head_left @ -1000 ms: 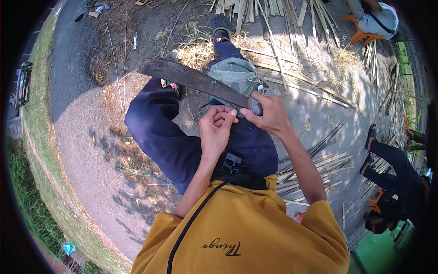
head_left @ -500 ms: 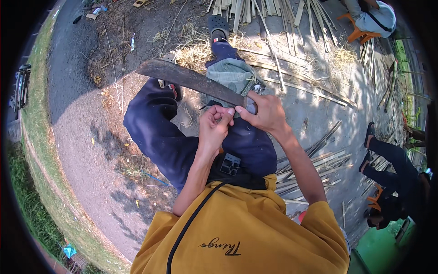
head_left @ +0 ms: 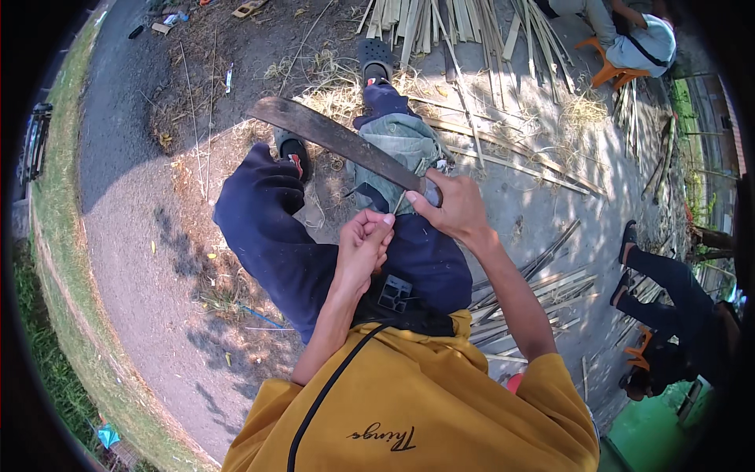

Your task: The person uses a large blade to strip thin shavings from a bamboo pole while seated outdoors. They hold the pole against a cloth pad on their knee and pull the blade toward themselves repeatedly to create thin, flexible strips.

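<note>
My right hand (head_left: pixel 456 206) is closed round the handle end of a machete (head_left: pixel 338 141), its thumb resting near the base of the blade. The dark, broad blade slants up to the left over my lap. In my left hand (head_left: pixel 363 244), just below and left of it, thumb and fingers pinch a thin bamboo strip (head_left: pixel 399 201). That strip runs up to the blade beside my right thumb. Beneath the blade, a worn grey-green cloth (head_left: pixel 393 149) covers my knee. Most of the machete's handle is hidden by my right hand.
Long split bamboo slats (head_left: pixel 417 23) lie in a pile ahead, and more slats (head_left: pixel 543 303) lie to my right. Dry shavings (head_left: pixel 334 86) litter the ground by my feet. One person (head_left: pixel 641 43) sits on an orange stool at the far right; another person (head_left: pixel 676 307) is nearer.
My left hand has drawn down and away from my right hand, exposing the strip between them. The machete's tip has shifted slightly right and up.
</note>
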Demonstrator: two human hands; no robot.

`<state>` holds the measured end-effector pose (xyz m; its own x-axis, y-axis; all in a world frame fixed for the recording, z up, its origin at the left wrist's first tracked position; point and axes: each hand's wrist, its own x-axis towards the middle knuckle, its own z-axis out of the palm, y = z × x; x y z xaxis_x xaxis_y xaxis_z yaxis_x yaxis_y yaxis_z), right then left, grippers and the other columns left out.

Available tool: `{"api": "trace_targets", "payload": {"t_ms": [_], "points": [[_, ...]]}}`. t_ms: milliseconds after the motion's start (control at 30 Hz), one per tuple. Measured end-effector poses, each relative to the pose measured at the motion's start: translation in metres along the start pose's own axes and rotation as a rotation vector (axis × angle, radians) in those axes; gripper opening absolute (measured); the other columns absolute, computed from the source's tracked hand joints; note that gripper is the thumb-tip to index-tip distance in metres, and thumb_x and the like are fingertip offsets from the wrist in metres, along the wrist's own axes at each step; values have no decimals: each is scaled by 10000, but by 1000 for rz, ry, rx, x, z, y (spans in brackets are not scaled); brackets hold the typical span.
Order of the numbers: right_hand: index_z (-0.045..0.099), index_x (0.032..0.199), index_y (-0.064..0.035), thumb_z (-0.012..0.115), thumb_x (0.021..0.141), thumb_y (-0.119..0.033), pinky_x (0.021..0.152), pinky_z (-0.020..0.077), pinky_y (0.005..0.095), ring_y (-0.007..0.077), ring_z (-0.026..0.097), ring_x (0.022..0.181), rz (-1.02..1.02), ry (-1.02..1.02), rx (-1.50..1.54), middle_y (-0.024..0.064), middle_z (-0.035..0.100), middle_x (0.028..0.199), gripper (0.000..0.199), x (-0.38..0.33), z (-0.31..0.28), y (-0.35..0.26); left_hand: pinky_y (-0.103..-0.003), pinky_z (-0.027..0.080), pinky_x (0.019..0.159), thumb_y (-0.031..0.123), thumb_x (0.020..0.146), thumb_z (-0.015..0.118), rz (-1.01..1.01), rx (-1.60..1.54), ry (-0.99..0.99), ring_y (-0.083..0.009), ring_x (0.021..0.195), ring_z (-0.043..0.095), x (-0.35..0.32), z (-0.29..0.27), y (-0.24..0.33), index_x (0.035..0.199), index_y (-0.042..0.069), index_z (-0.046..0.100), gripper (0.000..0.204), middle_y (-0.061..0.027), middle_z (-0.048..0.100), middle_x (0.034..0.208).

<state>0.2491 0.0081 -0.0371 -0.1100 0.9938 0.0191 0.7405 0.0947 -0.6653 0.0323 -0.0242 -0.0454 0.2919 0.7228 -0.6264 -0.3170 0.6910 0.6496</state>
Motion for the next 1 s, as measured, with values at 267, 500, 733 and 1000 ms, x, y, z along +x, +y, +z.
{"api": "trace_targets", "payload": {"t_ms": [267, 500, 733, 1000], "points": [[737, 936, -69, 755, 890, -543, 561, 519, 484, 402, 671, 580, 3, -46, -12, 180, 624, 596, 477, 1, -2, 1, -218, 332, 491, 179, 1092, 660, 200, 182, 44, -19, 579, 466, 17, 10, -8, 1002, 57, 580, 171, 24, 602, 747], [758, 904, -91, 719, 883, -651, 573, 552, 515, 410, 708, 622, -3, 2, -116, 186, 663, 606, 562, 2, 4, -1, -246, 463, 572, 137, 1080, 666, 409, 519, 205, -56, 695, 596, -4, 13, -4, 963, -5, 599, 196, -23, 667, 779], [766, 925, -100, 711, 884, -654, 573, 551, 518, 414, 712, 633, 35, 8, -143, 189, 671, 616, 559, 0, 7, -3, -257, 460, 564, 106, 1069, 667, 471, 605, 226, -64, 678, 603, -13, 11, -1, 959, -19, 590, 183, -55, 678, 776], [745, 927, -49, 739, 910, -545, 581, 530, 508, 423, 687, 611, 35, 38, -127, 196, 631, 599, 496, -2, 7, -12, -273, 474, 578, 94, 1067, 660, 431, 623, 222, -79, 660, 594, -21, 1, -6, 948, -20, 573, 187, -64, 671, 760]]}}
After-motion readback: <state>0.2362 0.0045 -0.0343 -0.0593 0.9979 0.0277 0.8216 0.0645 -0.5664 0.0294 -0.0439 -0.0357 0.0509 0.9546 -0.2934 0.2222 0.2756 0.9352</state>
